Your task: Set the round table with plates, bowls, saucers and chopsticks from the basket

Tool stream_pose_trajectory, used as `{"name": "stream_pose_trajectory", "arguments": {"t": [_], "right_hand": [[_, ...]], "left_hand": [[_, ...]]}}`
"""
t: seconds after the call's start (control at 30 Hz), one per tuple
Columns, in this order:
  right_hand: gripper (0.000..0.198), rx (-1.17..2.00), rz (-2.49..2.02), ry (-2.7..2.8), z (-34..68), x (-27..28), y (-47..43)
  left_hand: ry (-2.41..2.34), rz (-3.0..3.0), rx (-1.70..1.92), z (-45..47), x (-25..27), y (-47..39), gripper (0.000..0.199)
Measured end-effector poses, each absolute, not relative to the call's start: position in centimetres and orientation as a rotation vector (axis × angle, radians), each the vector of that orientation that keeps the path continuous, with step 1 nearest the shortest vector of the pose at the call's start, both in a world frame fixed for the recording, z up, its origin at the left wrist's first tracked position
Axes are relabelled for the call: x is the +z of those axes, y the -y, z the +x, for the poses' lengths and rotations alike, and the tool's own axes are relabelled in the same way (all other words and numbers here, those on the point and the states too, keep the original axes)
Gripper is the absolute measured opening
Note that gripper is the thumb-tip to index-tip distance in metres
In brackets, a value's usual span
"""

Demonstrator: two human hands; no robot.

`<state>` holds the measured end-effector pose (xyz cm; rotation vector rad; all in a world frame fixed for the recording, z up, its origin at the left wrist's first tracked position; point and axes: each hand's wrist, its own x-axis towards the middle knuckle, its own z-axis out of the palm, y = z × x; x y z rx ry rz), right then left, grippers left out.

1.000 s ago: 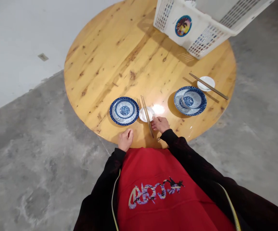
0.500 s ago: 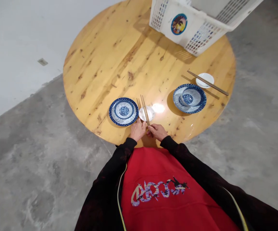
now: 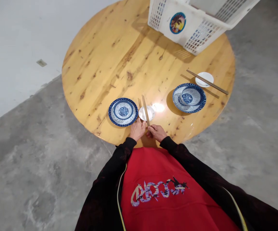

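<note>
My right hand (image 3: 157, 132) is closed round the lower end of a pair of wooden chopsticks (image 3: 145, 107), which slant across a small white dish (image 3: 151, 113). At that dish's near left edge is my left hand (image 3: 137, 129), its fingers and thumb against the rim and partly hidden. Just left of the dish lies a blue-and-white patterned plate (image 3: 123, 112). Farther right stands a second blue-and-white plate (image 3: 177, 104) with a bowl (image 3: 191, 97) on it. Behind that, another pair of chopsticks (image 3: 216, 87) rests across a second small white dish (image 3: 205, 76).
Everything stands on a round wooden table (image 3: 100, 77). At its back right is a large white plastic basket (image 3: 189, 29) with slotted sides and a round sticker. A pale wall (image 3: 21, 32) rises at the left; grey concrete floor (image 3: 45, 160) surrounds the table.
Hardly anything differs: the view has shifted slightly, and the held chopsticks' upper ends have tilted or moved a little to the right. Both hands stay in place.
</note>
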<state>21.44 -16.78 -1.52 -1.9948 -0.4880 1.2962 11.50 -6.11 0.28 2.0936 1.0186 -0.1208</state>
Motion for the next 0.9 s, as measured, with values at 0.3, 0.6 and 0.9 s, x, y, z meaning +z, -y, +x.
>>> {"name": "stream_pose_trajectory", "arguments": {"t": [0.3, 0.6, 0.9], "right_hand": [[0.031, 1.315, -1.950, 0.435, 21.2, -0.9, 16.8], [0.037, 1.197, -1.935, 0.481, 21.5, -1.4, 17.2], [0.036, 1.121, -1.936, 0.562, 21.8, -2.2, 17.4]], "left_hand": [[-1.015, 2.003, -0.109, 10.5, 0.7, 6.7, 0.030], [-0.953, 1.780, -0.152, 9.9, 0.2, 7.5, 0.038], [-0.805, 1.413, -0.244, 9.6, -2.3, 9.1, 0.034]]}}
